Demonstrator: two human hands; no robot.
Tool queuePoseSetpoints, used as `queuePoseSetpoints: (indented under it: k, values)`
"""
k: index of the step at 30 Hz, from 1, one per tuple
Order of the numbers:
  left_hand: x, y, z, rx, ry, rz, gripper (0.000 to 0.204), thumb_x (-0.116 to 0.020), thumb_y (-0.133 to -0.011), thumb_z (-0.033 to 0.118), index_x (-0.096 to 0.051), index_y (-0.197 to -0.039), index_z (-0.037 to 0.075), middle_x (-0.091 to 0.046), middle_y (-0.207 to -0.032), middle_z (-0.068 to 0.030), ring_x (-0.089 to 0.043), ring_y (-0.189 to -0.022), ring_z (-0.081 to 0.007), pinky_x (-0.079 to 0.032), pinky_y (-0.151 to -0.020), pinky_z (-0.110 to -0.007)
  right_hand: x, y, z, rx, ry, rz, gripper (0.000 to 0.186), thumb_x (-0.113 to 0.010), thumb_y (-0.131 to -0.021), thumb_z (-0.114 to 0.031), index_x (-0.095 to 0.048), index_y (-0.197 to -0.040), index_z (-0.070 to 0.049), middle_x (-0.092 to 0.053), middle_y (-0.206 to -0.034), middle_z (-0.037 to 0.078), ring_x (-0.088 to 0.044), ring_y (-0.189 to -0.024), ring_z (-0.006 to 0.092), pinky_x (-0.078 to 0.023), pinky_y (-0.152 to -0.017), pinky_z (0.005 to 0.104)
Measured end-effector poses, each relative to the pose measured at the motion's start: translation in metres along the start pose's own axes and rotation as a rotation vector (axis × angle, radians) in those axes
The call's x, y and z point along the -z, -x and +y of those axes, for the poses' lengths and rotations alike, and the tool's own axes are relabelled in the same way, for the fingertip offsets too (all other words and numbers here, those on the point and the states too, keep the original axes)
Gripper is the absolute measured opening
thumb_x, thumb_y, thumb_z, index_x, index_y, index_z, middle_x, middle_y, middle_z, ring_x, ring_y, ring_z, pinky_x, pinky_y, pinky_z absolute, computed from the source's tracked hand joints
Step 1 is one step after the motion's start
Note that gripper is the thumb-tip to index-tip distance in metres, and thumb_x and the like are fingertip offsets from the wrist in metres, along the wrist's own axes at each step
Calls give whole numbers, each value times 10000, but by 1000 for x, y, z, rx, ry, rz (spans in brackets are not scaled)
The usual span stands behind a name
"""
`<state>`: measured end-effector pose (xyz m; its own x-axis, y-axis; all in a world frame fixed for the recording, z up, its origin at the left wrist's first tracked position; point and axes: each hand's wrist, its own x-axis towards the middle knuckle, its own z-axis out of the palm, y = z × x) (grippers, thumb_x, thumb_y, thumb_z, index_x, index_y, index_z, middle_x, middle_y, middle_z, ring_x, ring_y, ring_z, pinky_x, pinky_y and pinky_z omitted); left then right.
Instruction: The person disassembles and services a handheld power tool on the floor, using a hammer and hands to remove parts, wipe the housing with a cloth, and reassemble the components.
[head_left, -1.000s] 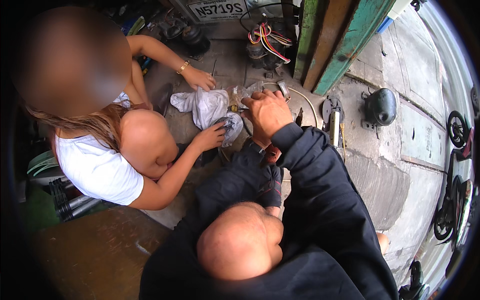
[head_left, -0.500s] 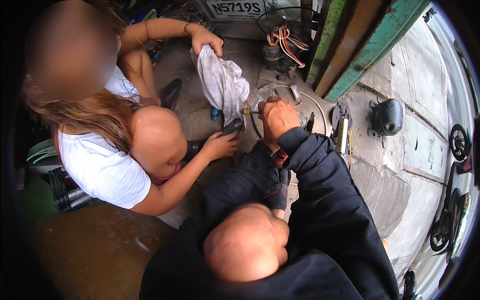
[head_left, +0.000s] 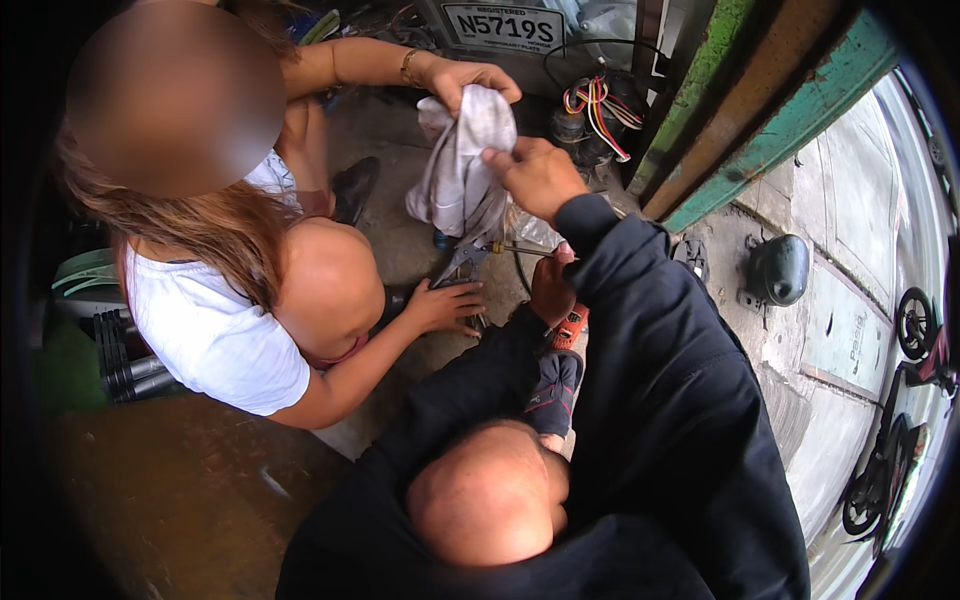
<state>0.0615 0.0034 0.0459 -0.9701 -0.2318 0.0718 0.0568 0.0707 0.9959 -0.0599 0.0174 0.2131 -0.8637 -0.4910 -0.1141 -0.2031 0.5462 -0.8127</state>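
Note:
My right hand (head_left: pixel 545 178) is raised over the ground, thumb and fingers closed on the edge of a greyish-white cloth (head_left: pixel 450 180). A co-worker's hand (head_left: pixel 465 82) grips the top of the same cloth, which hangs in folds. Below, my left hand (head_left: pixel 552 288) is closed around a thin rod (head_left: pixel 525 251) with a yellowish end piece (head_left: pixel 497 247). That end points at a grey plier-like tool (head_left: pixel 462 262) under the cloth. Beside the tool rests the co-worker's other hand (head_left: pixel 447 305), fingers spread. My sleeve partly hides my left hand.
A dark compressor-like canister (head_left: pixel 778 270) stands on the concrete at right. Bundled coloured wires (head_left: pixel 600 105) lie on a dark motor-like part at the back. Green and brown posts (head_left: pixel 770 100) rise near my right arm. The co-worker's knee (head_left: pixel 330 280) is close at left.
My right hand has left the rod, moved up and taken hold of the cloth. The co-worker's upper hand and the cloth have shifted right; their lower hand has opened off the grey tool.

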Motion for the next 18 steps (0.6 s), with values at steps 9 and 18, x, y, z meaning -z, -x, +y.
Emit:
queuePoseSetpoints:
  k: [9,18]
  values:
    - [5,-4,3,-81,-7,26,552,-278,-1091,361,-717,-1131,28,-706,-892,-123,-628,-798,-218,-474,-801,-329,94,39,87,-36,-944,465,234,-556,-1032,-319,-625,-1087,-103,-651,-994,-28,-609,-914,96,-507,-861,313]
    - [3,-6,-13,-94,16,61,554,-284,-1092,362,-719,-1124,20,-633,-711,-67,-532,-661,-161,-434,-655,-352,132,120,123,191,-1289,794,340,-556,-1031,-288,-559,-1293,-71,-635,-1231,69,-598,-1122,180,-465,-1000,359]
